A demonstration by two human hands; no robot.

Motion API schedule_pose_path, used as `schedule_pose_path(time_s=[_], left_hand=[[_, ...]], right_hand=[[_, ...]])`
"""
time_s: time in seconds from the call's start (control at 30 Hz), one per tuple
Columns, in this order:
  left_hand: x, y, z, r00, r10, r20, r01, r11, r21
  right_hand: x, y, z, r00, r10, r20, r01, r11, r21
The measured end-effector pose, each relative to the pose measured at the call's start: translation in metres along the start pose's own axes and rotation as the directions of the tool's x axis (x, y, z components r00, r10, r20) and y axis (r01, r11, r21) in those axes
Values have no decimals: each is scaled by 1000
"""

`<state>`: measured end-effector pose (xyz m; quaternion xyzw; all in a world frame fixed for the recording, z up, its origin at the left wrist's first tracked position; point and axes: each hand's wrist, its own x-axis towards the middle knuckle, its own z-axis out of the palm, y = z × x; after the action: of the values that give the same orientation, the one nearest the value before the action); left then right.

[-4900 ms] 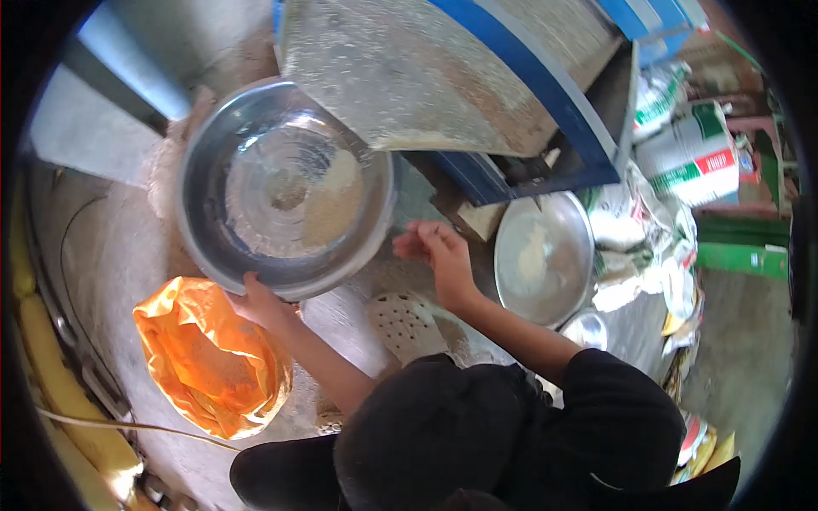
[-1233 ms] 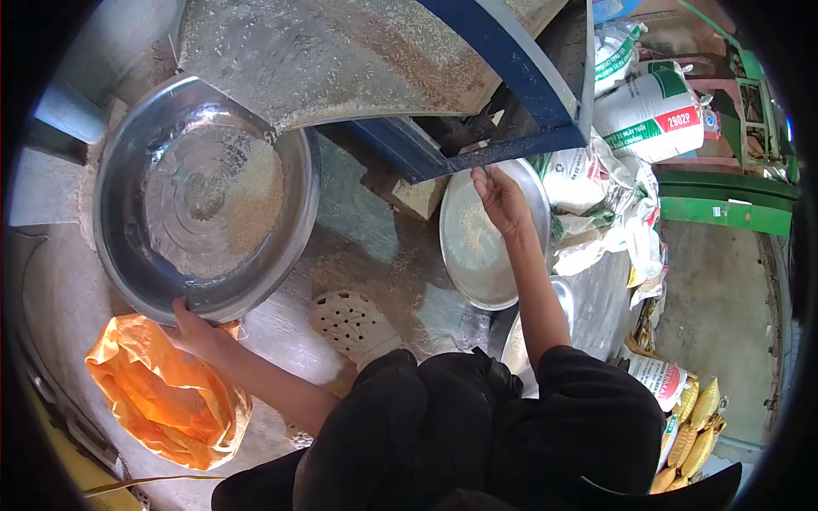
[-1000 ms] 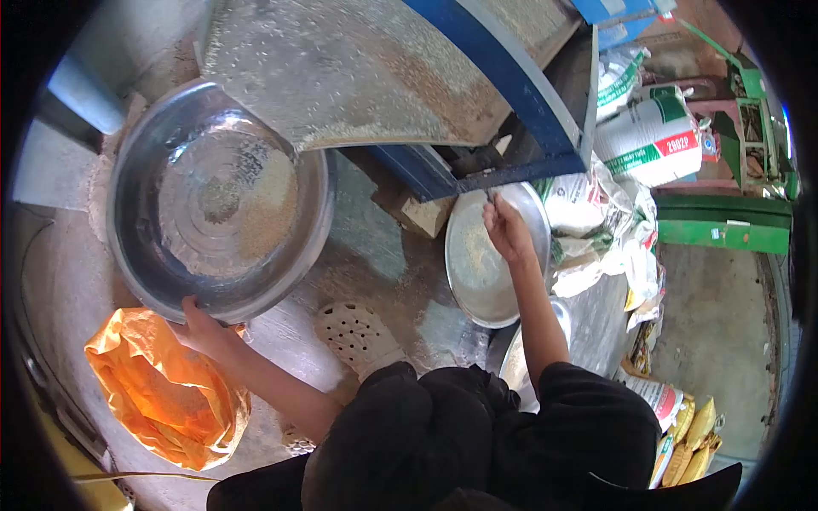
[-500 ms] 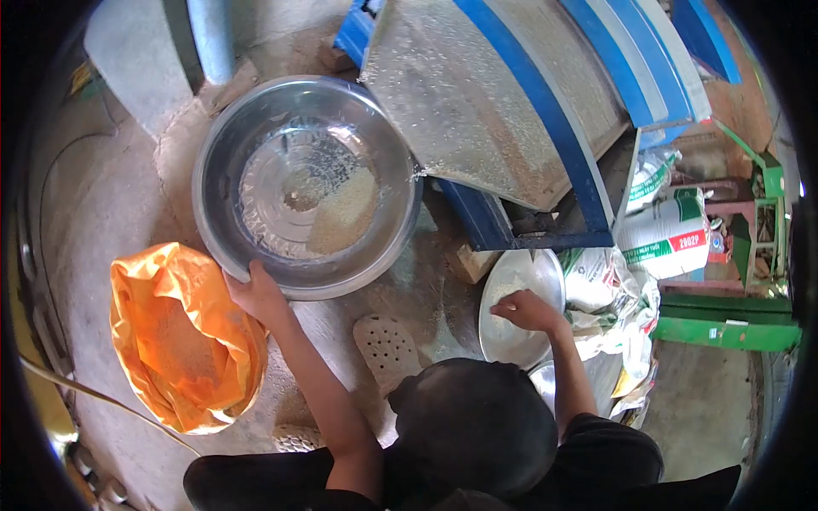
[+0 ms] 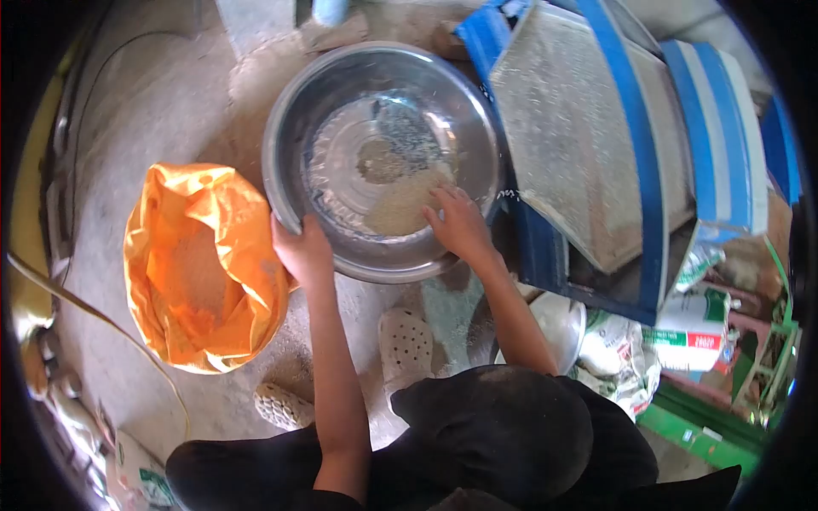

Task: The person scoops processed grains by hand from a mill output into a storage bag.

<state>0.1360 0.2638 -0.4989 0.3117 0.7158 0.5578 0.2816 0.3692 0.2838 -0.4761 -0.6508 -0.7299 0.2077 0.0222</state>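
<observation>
A wide metal basin (image 5: pixel 290 128) sits on the floor, with a patch of pale grain (image 5: pixel 405 200) on its bottom. My left hand (image 5: pixel 305 251) grips the basin's near-left rim. Inside the basin's right side, my right hand (image 5: pixel 458 223) reaches down with fingers apart, its fingertips at the edge of the grain. Close to my left hand stands an open orange sack (image 5: pixel 145 255) with contents low inside. Grains fall at the basin's right edge from the sloping tray (image 5: pixel 562 128) of a blue-framed machine.
A smaller metal bowl (image 5: pixel 562 328) is partly behind my right forearm. White and green sacks (image 5: pixel 694 319) lie at the right, near a green metal frame (image 5: pixel 703 434). Below the basin are perforated clogs (image 5: pixel 406 345). A cable (image 5: pixel 94 315) crosses the left floor.
My right hand has left the smaller bowl and moved left into the basin. My left hand stays on the rim. The whole view has shifted and turned.
</observation>
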Motion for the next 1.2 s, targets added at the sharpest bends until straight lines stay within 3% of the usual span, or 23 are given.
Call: schedule_pose_path(time_s=[0.1,0.17,0.27,0.5,0.7,0.77,0.9,0.97,1.07,1.2], left_hand=[[1,0,2,999,-15,-42,19,995,102],[2,2,2,998,-54,-39,59,985,163],[-1,7,-1,992,-126,-1,125,981,147],[1,8,3,996,-75,-40,79,989,126],[1,6,3,999,-13,-33,16,995,103],[1,6,3,999,6,-52,0,994,109],[0,2,1,998,-65,-6,65,992,106],[-1,1,2,997,-69,-26,71,992,100],[-4,-10,4,995,60,-78,-57,997,45],[-15,-16,-4,1000,-9,29,11,999,-48]], right_hand=[[12,7,26,997,39,-72,-45,996,-80],[23,8,31,995,-16,-94,13,999,-36],[35,14,32,992,9,-128,-14,999,-41],[64,21,31,989,67,-131,-88,983,-160],[76,22,30,995,101,-5,-101,987,-128],[73,21,37,1000,14,-16,-17,984,-178],[59,-2,46,996,78,50,-69,987,-147],[49,-18,48,984,126,128,-79,944,-319],[36,-38,51,968,96,233,-26,958,-286],[28,-53,59,920,36,391,55,974,-219]])
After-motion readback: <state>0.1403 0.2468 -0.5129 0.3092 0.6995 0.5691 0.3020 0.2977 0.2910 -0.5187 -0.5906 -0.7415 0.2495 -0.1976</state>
